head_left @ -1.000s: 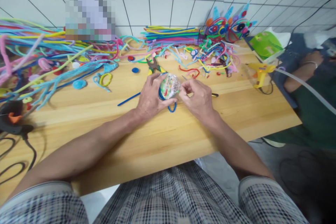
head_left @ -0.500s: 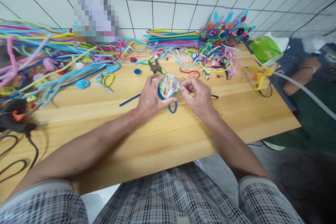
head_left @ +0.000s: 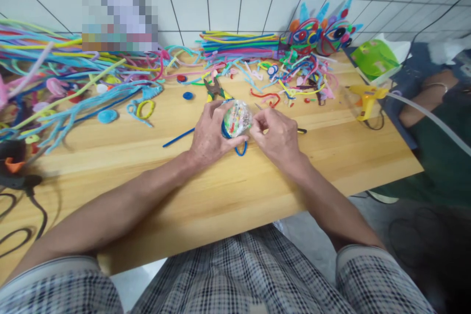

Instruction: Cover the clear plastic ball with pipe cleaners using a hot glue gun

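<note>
My left hand (head_left: pixel 210 132) curls round a roundish, clear-and-white bundle (head_left: pixel 237 118) with green and red bits showing through it. Blue pipe cleaner (head_left: pixel 241 149) runs along the bundle's left side, makes a small loop below it, and a straight blue end (head_left: pixel 178 137) pokes out left of the hand. At the bundle's right edge, my right hand (head_left: pixel 275 132) has thumb and forefinger pinched together; what sits between them is too small to make out. Pliers (head_left: pixel 214 89) with yellow-green handles lie just beyond the bundle. A dark, yellow-marked handle end (head_left: pixel 302 131) shows from beneath my right hand.
Pipe cleaners (head_left: pixel 241 46) in many colours pile along the wall and at left. Two decorated colourful faces (head_left: pixel 303 34) stand at the back. A yellow glue gun (head_left: pixel 367 100) is at right, near another person's arm (head_left: pixel 429 98). Black cables (head_left: pixel 40 211) lie at left.
The view has shifted slightly, so the tabletop things appear a little higher and, at left, farther left. Both hands keep nearly the same hold on the bundle.
</note>
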{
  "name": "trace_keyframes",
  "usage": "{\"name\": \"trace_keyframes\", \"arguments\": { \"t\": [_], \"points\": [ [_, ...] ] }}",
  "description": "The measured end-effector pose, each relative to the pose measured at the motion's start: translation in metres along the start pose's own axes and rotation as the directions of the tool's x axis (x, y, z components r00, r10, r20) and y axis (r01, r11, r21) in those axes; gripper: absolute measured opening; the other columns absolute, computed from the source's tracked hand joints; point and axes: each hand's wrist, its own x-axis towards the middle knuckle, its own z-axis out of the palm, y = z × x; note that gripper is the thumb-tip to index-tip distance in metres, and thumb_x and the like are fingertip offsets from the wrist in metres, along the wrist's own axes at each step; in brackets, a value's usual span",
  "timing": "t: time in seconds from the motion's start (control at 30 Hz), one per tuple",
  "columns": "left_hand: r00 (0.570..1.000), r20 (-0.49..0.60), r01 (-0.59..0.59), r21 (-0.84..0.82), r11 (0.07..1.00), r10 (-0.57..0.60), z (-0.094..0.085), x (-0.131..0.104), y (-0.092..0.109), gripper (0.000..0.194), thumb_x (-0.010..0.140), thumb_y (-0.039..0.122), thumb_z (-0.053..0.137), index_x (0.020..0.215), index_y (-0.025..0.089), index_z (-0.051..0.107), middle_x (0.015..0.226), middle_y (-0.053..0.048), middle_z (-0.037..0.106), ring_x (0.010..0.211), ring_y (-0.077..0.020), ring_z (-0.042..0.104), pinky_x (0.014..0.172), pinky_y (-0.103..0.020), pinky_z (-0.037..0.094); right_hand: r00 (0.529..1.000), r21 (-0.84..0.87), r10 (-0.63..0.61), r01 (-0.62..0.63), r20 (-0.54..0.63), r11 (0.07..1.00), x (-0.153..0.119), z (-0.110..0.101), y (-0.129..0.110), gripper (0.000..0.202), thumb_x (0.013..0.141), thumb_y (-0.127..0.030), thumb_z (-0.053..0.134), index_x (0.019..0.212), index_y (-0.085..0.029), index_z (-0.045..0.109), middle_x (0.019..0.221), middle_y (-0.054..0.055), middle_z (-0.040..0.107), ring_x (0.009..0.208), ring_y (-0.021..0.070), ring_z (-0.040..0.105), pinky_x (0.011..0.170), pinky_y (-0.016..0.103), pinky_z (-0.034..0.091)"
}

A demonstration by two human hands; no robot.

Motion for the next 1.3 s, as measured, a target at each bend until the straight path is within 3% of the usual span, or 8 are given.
{"name": "trace_keyframes", "arguments": {
  "t": [0.17,0.4,0.57,0.87,1.13,1.3],
  "points": [
    [1.000,-0.011,-0.026,0.036,0.999,0.027,0.000,0.002,-0.002,0.103,0.082,0.074,0.096,0.160,0.028,0.049,0.151,-0.016,0.061,0.142,-0.0409,0.066,0.122,-0.063,0.058,0.999,0.025,0.055,-0.055,-0.001,0.998,0.005,0.007,0.004,0.011,0.088,-0.021,0.065,0.085,-0.028,0.058,0.078,0.001,0.072,0.071,0.0212,0.064,0.070,0.035,0.050],
    [1.000,-0.005,-0.018,-0.019,1.000,0.018,-0.002,0.004,-0.004,0.095,0.085,0.066,0.096,0.159,0.031,0.048,0.151,-0.015,0.061,0.142,-0.0399,0.066,0.122,-0.064,0.058,0.978,0.274,0.185,-0.204,0.093,0.940,0.009,0.012,0.008,0.012,0.083,-0.021,0.063,0.084,-0.028,0.054,0.071,-0.005,0.063,0.063,0.0163,0.056,0.066,0.032,0.048],
    [1.000,-0.011,0.001,-0.022,1.000,-0.001,-0.005,0.005,-0.003,0.095,0.082,0.055,0.101,0.157,0.029,0.048,0.148,-0.014,0.064,0.139,-0.0375,0.067,0.121,-0.059,0.059,0.979,0.418,0.194,-0.202,0.062,0.886,0.009,0.008,0.014,0.008,0.096,-0.028,0.060,0.089,-0.027,0.057,0.076,-0.004,0.065,0.064,0.0144,0.057,0.066,0.030,0.049],
    [1.000,0.002,-0.001,0.015,1.000,0.001,-0.004,0.006,-0.004,0.098,0.081,0.066,0.099,0.157,0.028,0.051,0.149,-0.013,0.063,0.141,-0.0386,0.066,0.122,-0.061,0.058,1.000,0.252,-0.022,0.018,0.015,0.968,0.010,0.000,0.007,0.010,0.100,-0.027,0.063,0.091,-0.026,0.067,0.087,0.002,0.076,0.073,0.0184,0.065,0.074,0.034,0.057],
    [0.999,0.024,-0.038,0.004,0.999,0.038,-0.002,0.004,-0.008,0.103,0.084,0.078,0.092,0.161,0.028,0.048,0.152,-0.017,0.061,0.143,-0.0419,0.065,0.122,-0.063,0.056,0.986,0.286,-0.067,0.021,0.151,0.958,0.014,-0.003,0.014,0.011,0.087,-0.016,0.062,0.086,-0.027,0.060,0.081,-0.001,0.070,0.069,0.0168,0.060,0.071,0.032,0.050],
    [0.998,0.024,-0.055,0.014,0.998,0.055,-0.001,0.003,-0.010,0.104,0.083,0.080,0.092,0.162,0.029,0.048,0.152,-0.016,0.062,0.144,-0.0421,0.066,0.123,-0.065,0.056,0.992,0.121,-0.070,0.057,0.107,0.991,0.008,0.007,0.010,0.012,0.084,-0.018,0.062,0.087,-0.028,0.056,0.078,-0.001,0.065,0.067,0.0188,0.055,0.067,0.035,0.043]
  ]
}}
